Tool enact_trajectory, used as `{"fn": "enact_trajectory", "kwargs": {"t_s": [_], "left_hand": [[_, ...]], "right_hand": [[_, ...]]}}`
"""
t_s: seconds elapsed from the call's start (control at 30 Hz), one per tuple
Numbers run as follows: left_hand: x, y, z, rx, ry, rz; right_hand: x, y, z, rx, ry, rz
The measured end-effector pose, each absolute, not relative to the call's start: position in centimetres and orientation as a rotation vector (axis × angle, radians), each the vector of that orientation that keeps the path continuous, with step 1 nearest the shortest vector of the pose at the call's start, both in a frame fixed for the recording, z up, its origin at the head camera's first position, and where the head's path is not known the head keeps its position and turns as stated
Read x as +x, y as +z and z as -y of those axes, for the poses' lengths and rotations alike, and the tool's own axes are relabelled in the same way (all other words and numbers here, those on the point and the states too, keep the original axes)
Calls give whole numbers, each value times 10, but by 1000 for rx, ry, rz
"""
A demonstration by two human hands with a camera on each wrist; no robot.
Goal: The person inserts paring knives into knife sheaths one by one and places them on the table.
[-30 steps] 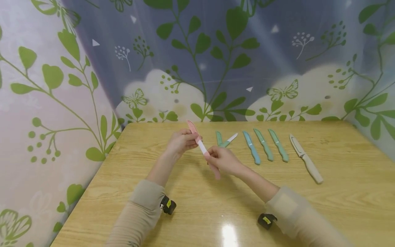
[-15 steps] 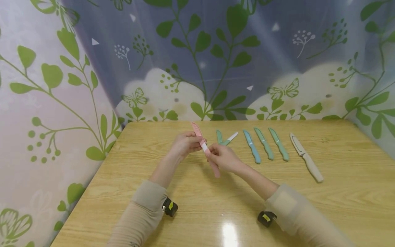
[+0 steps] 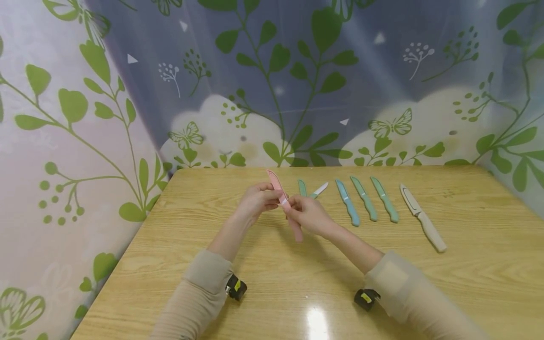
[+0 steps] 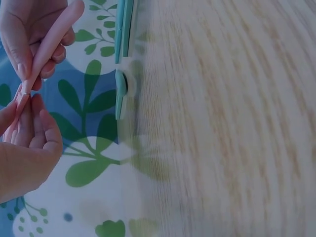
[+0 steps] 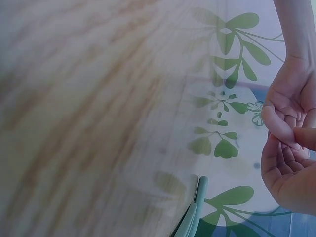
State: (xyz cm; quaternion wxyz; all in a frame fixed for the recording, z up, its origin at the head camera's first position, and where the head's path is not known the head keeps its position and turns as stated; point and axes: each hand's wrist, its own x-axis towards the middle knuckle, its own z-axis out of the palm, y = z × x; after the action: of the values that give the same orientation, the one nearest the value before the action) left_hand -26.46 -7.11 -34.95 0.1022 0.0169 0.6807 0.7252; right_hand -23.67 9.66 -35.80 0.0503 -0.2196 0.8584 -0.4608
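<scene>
A pink knife with a white blade is held tilted above the table in the head view, its pink sheath (image 3: 275, 182) over most of the blade. My left hand (image 3: 256, 200) pinches the sheath near its mouth. The pink handle (image 3: 296, 231) slants down toward me, gripped near the blade end by my right hand (image 3: 311, 216). Only a short white strip of blade shows between sheath and handle. From the left wrist, the handle (image 4: 54, 37) juts up past the right hand's fingers, and both hands nearly meet. In the right wrist view the fingers hide most of the knife.
Behind the right hand lie a loose green sheath (image 3: 302, 187) and a green knife with a bare white blade (image 3: 321, 189). To the right are a sheathed blue knife (image 3: 348, 204), two sheathed green knives (image 3: 364, 200) and a larger cream knife (image 3: 425, 222) on the wooden table (image 3: 170, 283).
The pink sheath has slid farther along the blade toward the handle, so much less white shows. My left hand has moved right, closer to the right hand, which stays nearly in place.
</scene>
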Motion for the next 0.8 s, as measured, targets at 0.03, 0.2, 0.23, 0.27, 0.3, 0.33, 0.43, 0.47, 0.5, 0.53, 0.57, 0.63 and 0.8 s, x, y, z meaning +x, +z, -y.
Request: {"fn": "enact_trajectory", "kwargs": {"t_s": [0.03,0.2,0.23,0.27,0.3,0.33,0.43,0.47,0.5,0.53,0.57,0.63,0.8], "left_hand": [[-265,-350,71,45,2123,-2035],[-265,-349,70,33,2074,-2100],[-265,-348,70,29,2065,-2110],[-265,-348,70,25,2056,-2118],[-265,-348,71,17,2046,-2124],[-265,-348,72,8,2036,-2128],[-265,-348,73,-25,2014,-2143],[-266,-349,74,-39,2010,-2147],[-266,-349,75,-49,2003,-2156],[-266,-350,75,-55,1993,-2171],[-267,-351,76,-64,1984,-2185],[-267,-353,76,-77,1965,-2208],[-270,-355,79,-109,1944,-2281]], "right_hand": [[-237,-358,-96,-664,-1405,-2621],[-240,-360,-96,-640,-1414,-2635],[-240,-361,-95,-633,-1421,-2629],[-241,-361,-95,-625,-1426,-2618],[-241,-361,-95,-617,-1432,-2604],[-241,-361,-95,-609,-1438,-2590],[-242,-361,-94,-575,-1462,-2553],[-242,-361,-94,-562,-1470,-2537],[-243,-361,-94,-549,-1477,-2524],[-244,-361,-94,-536,-1479,-2516],[-245,-362,-94,-523,-1480,-2509],[-246,-363,-94,-519,-1459,-2506],[-247,-367,-94,-547,-1322,-2583]]}}
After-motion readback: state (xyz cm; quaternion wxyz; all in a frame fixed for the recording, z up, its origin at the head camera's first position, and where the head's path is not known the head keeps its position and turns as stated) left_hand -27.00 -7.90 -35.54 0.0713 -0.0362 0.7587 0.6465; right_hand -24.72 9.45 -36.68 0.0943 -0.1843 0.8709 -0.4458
